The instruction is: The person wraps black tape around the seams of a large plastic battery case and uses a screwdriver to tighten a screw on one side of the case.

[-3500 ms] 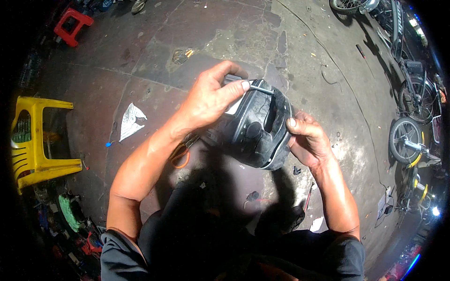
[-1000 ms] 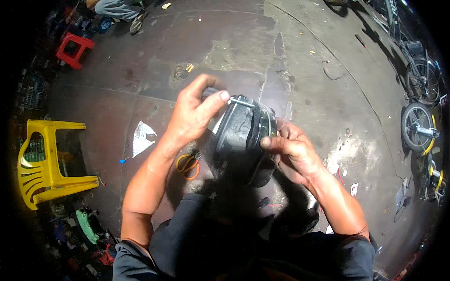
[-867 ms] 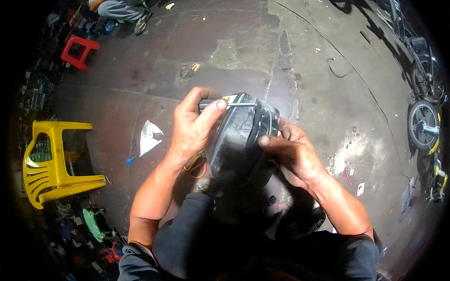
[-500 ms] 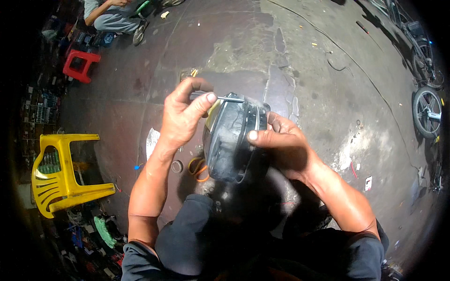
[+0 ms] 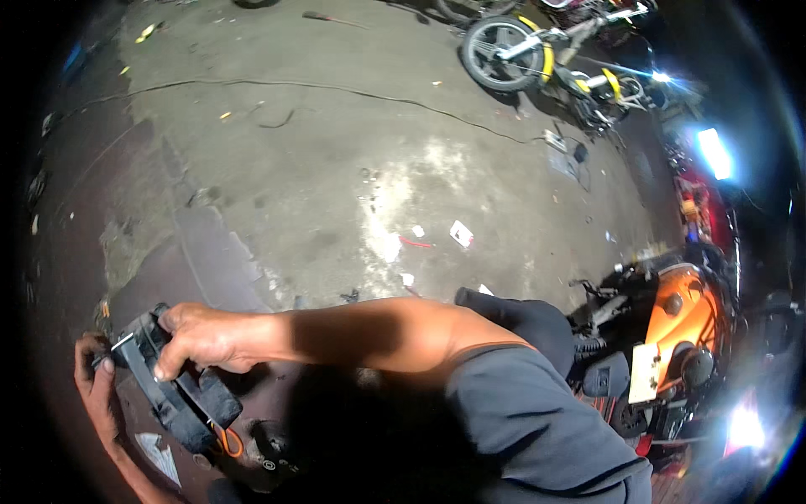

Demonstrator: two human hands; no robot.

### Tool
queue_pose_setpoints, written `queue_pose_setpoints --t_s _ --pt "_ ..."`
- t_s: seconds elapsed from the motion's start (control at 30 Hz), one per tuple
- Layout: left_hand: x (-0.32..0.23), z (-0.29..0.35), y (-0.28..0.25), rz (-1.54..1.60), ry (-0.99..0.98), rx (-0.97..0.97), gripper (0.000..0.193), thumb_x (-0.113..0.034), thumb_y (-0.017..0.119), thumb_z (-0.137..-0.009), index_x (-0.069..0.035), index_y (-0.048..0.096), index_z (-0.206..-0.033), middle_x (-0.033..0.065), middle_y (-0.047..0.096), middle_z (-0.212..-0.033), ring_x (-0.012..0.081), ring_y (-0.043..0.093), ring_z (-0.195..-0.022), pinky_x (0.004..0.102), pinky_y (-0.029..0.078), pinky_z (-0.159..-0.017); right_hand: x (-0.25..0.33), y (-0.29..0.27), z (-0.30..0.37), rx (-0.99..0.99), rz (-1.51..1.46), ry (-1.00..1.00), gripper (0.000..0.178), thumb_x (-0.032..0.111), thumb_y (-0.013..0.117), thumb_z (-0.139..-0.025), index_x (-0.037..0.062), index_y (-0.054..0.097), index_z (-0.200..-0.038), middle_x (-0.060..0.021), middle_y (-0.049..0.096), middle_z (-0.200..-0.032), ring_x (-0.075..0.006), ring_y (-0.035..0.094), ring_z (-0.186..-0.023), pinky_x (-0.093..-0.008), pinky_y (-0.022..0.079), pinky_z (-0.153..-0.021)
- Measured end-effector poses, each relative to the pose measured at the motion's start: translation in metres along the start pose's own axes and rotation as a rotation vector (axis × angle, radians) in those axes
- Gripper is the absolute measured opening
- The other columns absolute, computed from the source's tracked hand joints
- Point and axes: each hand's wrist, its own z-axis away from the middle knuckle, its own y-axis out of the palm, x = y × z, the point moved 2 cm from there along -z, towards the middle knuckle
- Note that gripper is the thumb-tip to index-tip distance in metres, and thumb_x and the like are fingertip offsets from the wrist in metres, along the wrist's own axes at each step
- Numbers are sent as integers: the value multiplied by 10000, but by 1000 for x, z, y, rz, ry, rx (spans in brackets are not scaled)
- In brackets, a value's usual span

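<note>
My right hand [image 5: 201, 338] grips a black rounded plastic housing [image 5: 172, 412], perhaps a vehicle lamp unit, with the thumb pressed on its near side. At its left end is my left hand [image 5: 94, 370], fingers closed on a slim metal rod [image 5: 123, 341] whose bright tip lies against the housing's upper edge. The rod's other end is hidden in the fingers. Below the housing an orange loop [image 5: 231, 441], like a scissors handle, shows on the floor. A crumpled pale sheet [image 5: 158, 454] lies close to my left forearm.
A motorcycle with yellow parts [image 5: 508, 55] stands at the far right, and an orange motorcycle [image 5: 684, 315] is nearer on the right. A long cable [image 5: 336, 86] crosses the concrete floor to a power strip [image 5: 554, 141]. White scraps [image 5: 461, 233] lie mid-floor.
The view has swung to the right, so hands and housing now sit at the lower left and motorcycles show at right. Both hands keep their holds on the rod and housing.
</note>
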Motion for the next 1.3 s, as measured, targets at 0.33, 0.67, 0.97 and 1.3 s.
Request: queue_pose_setpoints --t_s 0.33,0.67,0.97,1.3 --pt "16 -13 9 -27 -177 -198 735 -415 580 -905 52 340 -1420 232 381 -1434 312 401 -1298 400 325 -1066 0 -14 -2 -92 -93 -42 282 -49 656 -715 -32 623 -995 -134 656 -898 -266 629 -815 -429 483 -680" --pt "28 -17 -5 65 -167 -227 751 -476 542 -916 57 354 -1409 245 392 -1421 316 412 -1284 411 323 -1063 2 -3 -7 -115 -60 -47 322 -73 682 -686 -54 616 -1000 -174 652 -916 -302 633 -882 -448 494 -743" --pt "25 -15 6 184 -282 -218 706 -475 514 -929 32 366 -1397 220 451 -1333 297 476 -1174 397 380 -985 2 -3 -11 -56 -44 -11 393 -19 705 -667 -30 589 -1042 -137 638 -944 -278 610 -914 -426 467 -833" --pt "19 -32 24 21 -118 -247 301 -297 509 -967 -31 546 -1103 13 484 -833 94 434 -760 248 358 -676 7 -33 -7 -32 -69 -15 177 17 633 -781 -18 639 -955 -95 666 -881 -157 617 -644 -279 491 -530"
